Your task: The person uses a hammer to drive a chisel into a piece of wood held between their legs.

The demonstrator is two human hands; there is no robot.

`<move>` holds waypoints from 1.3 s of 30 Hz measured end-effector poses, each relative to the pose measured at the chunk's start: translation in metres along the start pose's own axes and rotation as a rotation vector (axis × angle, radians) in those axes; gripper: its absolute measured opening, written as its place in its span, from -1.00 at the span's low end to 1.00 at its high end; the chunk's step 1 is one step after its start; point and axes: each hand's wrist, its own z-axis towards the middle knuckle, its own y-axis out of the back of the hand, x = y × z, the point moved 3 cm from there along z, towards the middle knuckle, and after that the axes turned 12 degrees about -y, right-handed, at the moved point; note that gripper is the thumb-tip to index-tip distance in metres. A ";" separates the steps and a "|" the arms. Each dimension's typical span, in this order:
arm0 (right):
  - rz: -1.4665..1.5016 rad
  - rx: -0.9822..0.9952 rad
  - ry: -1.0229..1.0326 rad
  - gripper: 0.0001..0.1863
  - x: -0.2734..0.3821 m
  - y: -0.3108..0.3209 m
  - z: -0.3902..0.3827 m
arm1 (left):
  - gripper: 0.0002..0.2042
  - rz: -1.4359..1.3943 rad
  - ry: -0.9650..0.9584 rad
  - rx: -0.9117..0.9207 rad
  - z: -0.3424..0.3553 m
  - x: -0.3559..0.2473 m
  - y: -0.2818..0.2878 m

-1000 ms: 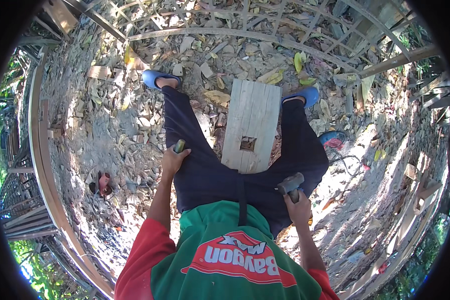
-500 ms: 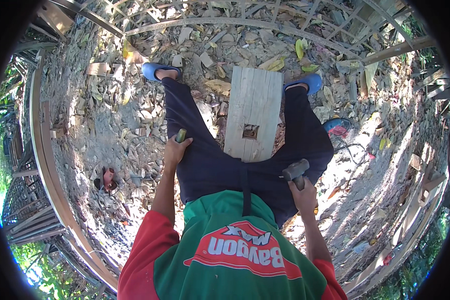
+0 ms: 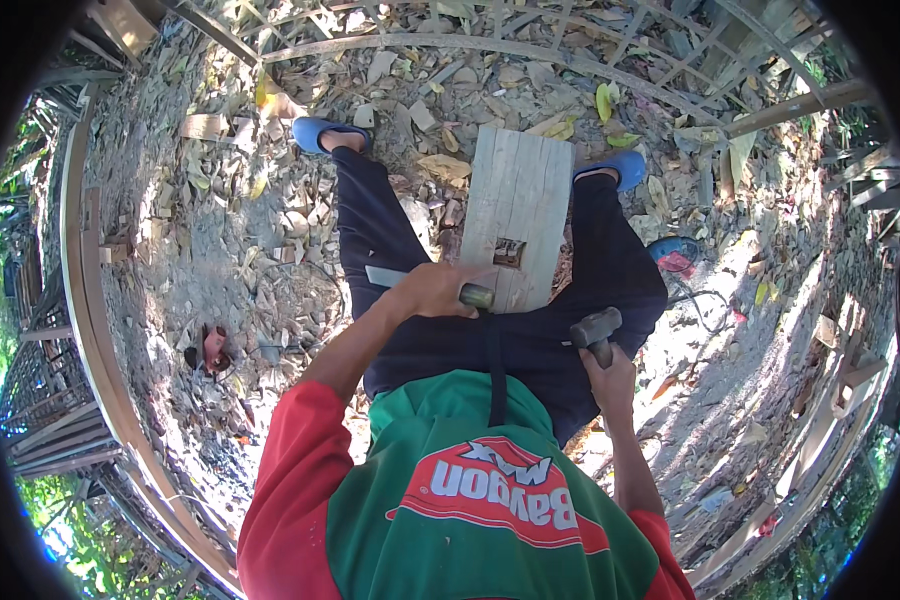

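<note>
Two hands are wrapped shut on tools: my left hand (image 3: 432, 290) grips a chisel (image 3: 410, 283) just short of the notched plank (image 3: 518, 215), my right hand (image 3: 612, 375) keeps the hammer (image 3: 596, 327) raised beside it, presumably for striking.

A person seen from above wears a green shirt (image 3: 490, 500) with red short sleeves (image 3: 285, 480) and a red printed patch edged in white across the chest (image 3: 495, 495). The forearms are bare below the sleeves. Dark navy trousers (image 3: 530, 340) cover both legs down to the ankles, and a narrow dark strap (image 3: 493, 365) runs down the middle from the waist. Blue rubber clogs are on both feet, the left clog (image 3: 325, 133) and the right clog (image 3: 625, 167).
</note>
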 end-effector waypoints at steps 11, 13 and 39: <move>-0.016 -0.061 0.053 -0.53 0.004 0.000 -0.006 | -0.40 -0.193 0.487 -0.863 -0.044 0.032 0.046; -0.020 -0.043 0.048 -0.53 0.007 0.000 -0.005 | -0.44 -0.306 0.563 -0.842 -0.051 0.033 0.052; -0.062 -0.063 0.039 -0.48 0.005 -0.003 -0.009 | -0.72 -0.896 -0.153 -0.590 0.051 -0.075 0.115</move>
